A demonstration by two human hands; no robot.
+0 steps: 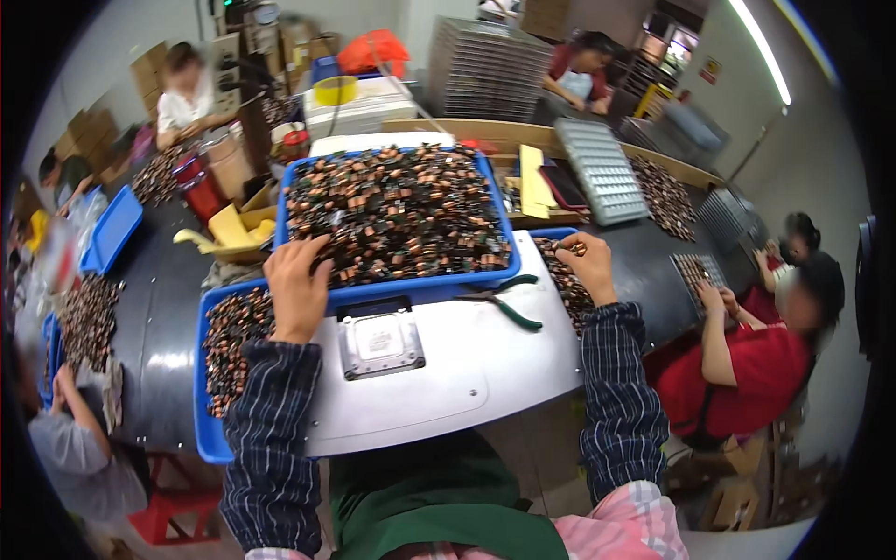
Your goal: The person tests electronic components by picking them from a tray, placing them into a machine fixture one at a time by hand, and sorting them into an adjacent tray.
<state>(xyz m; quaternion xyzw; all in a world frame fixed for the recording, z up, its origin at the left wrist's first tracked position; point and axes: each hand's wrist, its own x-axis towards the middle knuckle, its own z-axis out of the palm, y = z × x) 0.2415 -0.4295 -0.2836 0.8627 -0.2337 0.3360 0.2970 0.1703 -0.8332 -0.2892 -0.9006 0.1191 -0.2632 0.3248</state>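
Note:
Small copper-and-black parts, which look like wound coils, fill a large blue tray (513, 254) in front of me. At its near left corner is my left hand (297, 289), thumb and forefinger apart beside the heap; I see nothing held in it. My right hand (590, 269) is closed in a pinch on a small copper-coloured part (578, 249) above a second blue tray (558, 231) of such parts. Between my arms, a square metal fixture (381, 341) is set in a white panel (448, 373). Green-handled pliers (509, 303) lie open on the panel, left of my right hand.
Another blue tray (213, 446) with parts stands by my left forearm. A grey moulded tray (602, 173) and a yellow card (535, 182) are beyond my right hand. More parts lie heaped on the dark table (163, 327). A person in red (737, 369) works at the right.

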